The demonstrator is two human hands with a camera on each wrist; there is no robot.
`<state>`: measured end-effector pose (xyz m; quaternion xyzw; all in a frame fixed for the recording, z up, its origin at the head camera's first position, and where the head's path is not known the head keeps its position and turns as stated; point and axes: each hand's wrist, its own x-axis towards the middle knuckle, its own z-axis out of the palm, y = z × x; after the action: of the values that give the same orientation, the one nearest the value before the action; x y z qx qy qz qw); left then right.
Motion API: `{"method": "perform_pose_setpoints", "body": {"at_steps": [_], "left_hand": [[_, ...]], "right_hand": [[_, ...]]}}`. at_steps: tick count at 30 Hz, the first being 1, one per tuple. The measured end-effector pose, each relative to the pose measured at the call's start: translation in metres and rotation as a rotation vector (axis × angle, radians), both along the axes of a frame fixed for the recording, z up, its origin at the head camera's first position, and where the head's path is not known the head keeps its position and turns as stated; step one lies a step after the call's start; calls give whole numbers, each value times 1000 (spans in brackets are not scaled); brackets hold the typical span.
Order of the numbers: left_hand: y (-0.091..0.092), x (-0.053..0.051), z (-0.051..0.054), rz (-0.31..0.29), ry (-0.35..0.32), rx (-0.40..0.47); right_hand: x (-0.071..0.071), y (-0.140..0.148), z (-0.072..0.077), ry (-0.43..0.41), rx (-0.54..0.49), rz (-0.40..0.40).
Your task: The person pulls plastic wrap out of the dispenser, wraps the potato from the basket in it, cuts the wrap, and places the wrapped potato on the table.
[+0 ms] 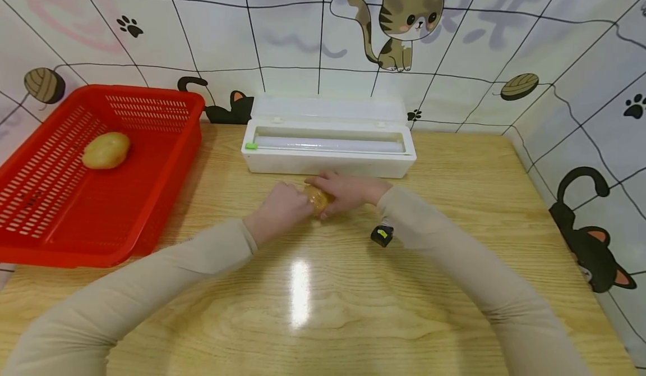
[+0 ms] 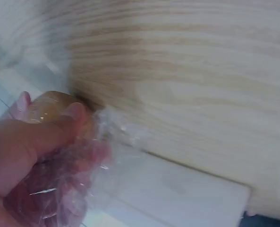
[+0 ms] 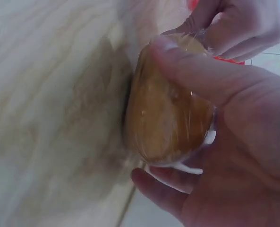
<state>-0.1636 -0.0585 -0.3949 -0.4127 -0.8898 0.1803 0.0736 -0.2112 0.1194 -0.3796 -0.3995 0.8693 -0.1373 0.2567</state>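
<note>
Wrapped potato point(image 3: 165, 123) sits between left grip point(image 1: 284, 209) and right grip point(image 1: 348, 191), both curled round it. Head view alone shows the whole red basket point(image 1: 174, 191) left of both, holding a second potato point(image 1: 106, 150); left wrist view best shows crumpled film point(image 2: 118, 130) at the left grip.

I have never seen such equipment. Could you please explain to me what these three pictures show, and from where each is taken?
There is no machine: a person works with bare hands, the left hand and the right hand. The wide picture looks forward and down from the person's head; the two close ones come from the left and right wrists. Together they hold one wrapped potato, covered in clear film. On the table stand a red basket with a second potato inside and, beyond the hands, an open white box with a roll.
</note>
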Motion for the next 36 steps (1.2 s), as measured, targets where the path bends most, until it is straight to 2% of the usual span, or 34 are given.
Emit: {"method": "perform_pose_setpoints", "body": {"at_steps": [5, 10, 12, 15, 18, 20, 22, 24, 26, 28, 30, 31, 36], "left_hand": [[7, 7, -2, -77, 131, -82], [8, 13, -2, -126, 291, -205], [7, 16, -2, -172, 336, -221], [7, 18, -3, -268, 365, -197], [9, 17, -5, -356, 363, -198], [11, 15, -6, -400, 359, -201], [13, 13, -7, -433, 366, -213], [14, 12, -7, -450, 356, -234], [14, 12, -6, -458, 351, -253], [13, 12, -4, -450, 333, -266], [10, 12, -3, -441, 313, -248], [9, 13, -3, -438, 309, -224], [0, 13, -5, -434, 300, -89]], "right_hand": [[4, 6, -3, -43, -46, -27], [4, 7, -5, -39, -76, 0], [3, 6, -4, -35, -61, 25], [1, 2, -3, -28, -27, 66], [-1, -2, -1, -21, 1, 94], [-2, -1, 0, -69, -3, 80], [-5, 4, -2, -162, -76, 35], [-7, 10, -3, -278, -163, -54], [-8, 14, -5, -315, -219, -119], [-8, 15, -8, -284, -242, -160], [-5, 14, -9, -228, -214, -181], [-5, 13, -10, -198, -204, -180], [-4, 15, -13, -198, -221, -213]]}}
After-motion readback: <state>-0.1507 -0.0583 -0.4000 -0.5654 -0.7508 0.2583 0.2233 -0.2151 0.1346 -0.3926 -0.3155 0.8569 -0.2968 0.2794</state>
